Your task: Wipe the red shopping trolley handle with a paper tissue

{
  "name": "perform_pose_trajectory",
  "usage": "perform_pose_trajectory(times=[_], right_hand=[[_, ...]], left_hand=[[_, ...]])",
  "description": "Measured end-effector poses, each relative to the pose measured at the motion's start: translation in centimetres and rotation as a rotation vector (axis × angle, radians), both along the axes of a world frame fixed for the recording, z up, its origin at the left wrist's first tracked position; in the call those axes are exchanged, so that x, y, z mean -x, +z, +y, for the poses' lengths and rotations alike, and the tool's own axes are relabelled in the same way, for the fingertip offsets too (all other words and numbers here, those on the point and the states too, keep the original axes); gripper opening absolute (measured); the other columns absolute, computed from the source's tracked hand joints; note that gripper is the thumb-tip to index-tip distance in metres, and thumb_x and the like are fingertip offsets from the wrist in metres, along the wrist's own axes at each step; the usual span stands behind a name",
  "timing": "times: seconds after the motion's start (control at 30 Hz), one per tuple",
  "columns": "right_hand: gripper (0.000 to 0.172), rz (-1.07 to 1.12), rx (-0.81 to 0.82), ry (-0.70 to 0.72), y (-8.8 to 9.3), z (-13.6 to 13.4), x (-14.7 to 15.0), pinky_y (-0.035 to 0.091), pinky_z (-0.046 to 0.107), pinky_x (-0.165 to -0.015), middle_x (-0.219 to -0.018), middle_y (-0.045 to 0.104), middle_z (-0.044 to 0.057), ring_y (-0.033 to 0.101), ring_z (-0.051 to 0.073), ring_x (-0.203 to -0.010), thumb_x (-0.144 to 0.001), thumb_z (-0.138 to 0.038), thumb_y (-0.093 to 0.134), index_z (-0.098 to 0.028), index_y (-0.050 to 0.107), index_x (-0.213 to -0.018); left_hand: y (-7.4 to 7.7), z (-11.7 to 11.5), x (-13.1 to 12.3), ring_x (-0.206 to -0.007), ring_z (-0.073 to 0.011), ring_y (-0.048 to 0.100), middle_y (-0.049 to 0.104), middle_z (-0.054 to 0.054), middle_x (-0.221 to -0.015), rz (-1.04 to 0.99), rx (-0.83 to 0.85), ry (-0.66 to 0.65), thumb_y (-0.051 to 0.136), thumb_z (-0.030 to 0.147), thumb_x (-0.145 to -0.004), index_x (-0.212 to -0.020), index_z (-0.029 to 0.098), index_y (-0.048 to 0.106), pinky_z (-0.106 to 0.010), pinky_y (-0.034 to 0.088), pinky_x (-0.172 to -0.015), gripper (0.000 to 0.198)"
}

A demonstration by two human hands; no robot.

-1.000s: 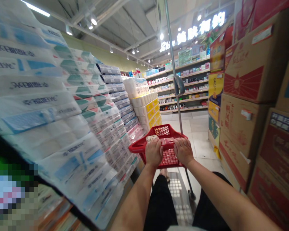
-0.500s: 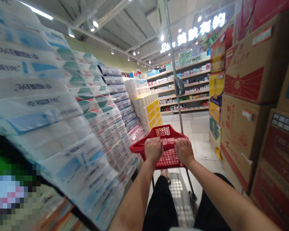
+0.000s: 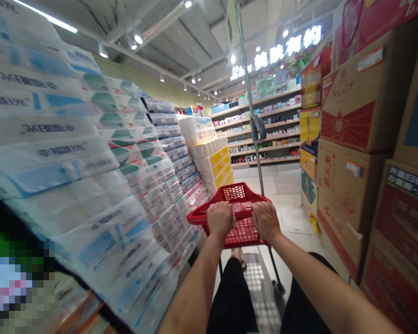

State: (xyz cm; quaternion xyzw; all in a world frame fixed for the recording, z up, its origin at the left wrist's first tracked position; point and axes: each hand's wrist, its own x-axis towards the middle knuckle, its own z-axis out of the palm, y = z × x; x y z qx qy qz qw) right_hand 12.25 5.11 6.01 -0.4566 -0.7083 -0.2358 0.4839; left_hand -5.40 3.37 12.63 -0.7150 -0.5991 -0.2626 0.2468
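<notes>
A small red shopping cart (image 3: 239,194) with a mesh basket rolls ahead of me in a store aisle. My left hand (image 3: 219,219) is closed round the left part of the cart's red handle. My right hand (image 3: 265,220) grips the right part of the same handle. A tall metal pole (image 3: 250,102) rises from the cart's right side. Below the basket I see my dark trousers and one foot on the tiled floor.
Stacked packs of toilet paper (image 3: 90,153) line the left side, very close to the cart. Piled cardboard boxes (image 3: 362,134) wall the right side. Shelves of goods (image 3: 264,134) stand at the aisle's far end under lit signs. Pale floor tiles (image 3: 289,195) lie ahead.
The cart and I have moved a little forward along the aisle. A pale item seen by my left hand a second ago is hidden now. Both hands keep their grip.
</notes>
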Motion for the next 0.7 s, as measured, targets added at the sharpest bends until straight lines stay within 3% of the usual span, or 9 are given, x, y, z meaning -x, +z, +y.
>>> perform_pose_trajectory(times=[0.1,0.17,0.4,0.57,0.7], right_hand=[[0.022,0.007,-0.003,0.004,-0.2,-0.1,-0.4,0.028,0.043,-0.106,-0.105,0.061,0.006,0.047,0.024,-0.107,-0.09,-0.021,0.045,-0.021,0.058,-0.108],[0.023,0.008,-0.002,0.002,-0.2,-0.2,-0.8,0.029,0.042,-0.105,-0.105,0.061,0.006,0.047,0.024,-0.107,-0.089,-0.02,0.045,-0.021,0.058,-0.108],[0.023,-0.002,0.024,0.007,0.0,-0.2,-0.9,0.028,0.042,-0.106,-0.106,0.061,0.006,0.046,0.023,-0.108,-0.09,-0.021,0.045,-0.021,0.058,-0.109],[0.023,0.007,-0.001,0.011,-0.1,0.0,-0.9,0.029,0.042,-0.106,-0.105,0.062,0.006,0.047,0.023,-0.107,-0.089,-0.02,0.046,-0.021,0.058,-0.108],[0.025,0.005,-0.01,0.012,-0.2,0.0,-1.4,0.029,0.043,-0.106,-0.105,0.062,0.006,0.047,0.023,-0.108,-0.088,-0.019,0.046,-0.021,0.059,-0.109]], left_hand=[[-1.7,-0.7,0.6,-0.118,-0.0238,0.051,0.061,-0.009,-0.123,0.014,-0.095,-0.073,0.033,0.032,-0.096,-0.116,0.02,0.058,-0.042,0.035,-0.098,0.034],[-1.9,-0.9,0.8,-0.121,-0.0237,0.05,0.06,-0.008,-0.126,0.024,-0.09,-0.11,0.034,0.032,-0.096,-0.118,0.021,0.057,-0.042,0.034,-0.1,0.034],[0.7,0.2,0.4,-0.089,-0.0207,0.062,0.071,-0.005,-0.092,-0.066,0.091,0.028,0.025,0.033,-0.098,-0.094,0.023,0.065,-0.038,0.041,-0.081,0.042],[-1.1,-0.7,0.5,-0.113,-0.0246,0.054,0.063,-0.009,-0.119,0.034,-0.062,-0.024,0.03,0.032,-0.097,-0.118,0.022,0.057,-0.043,0.037,-0.092,0.036],[-1.9,-1.2,1.1,-0.121,-0.0239,0.049,0.06,-0.009,-0.127,0.072,-0.067,-0.103,0.032,0.033,-0.096,-0.121,0.021,0.056,-0.041,0.034,-0.097,0.037]])
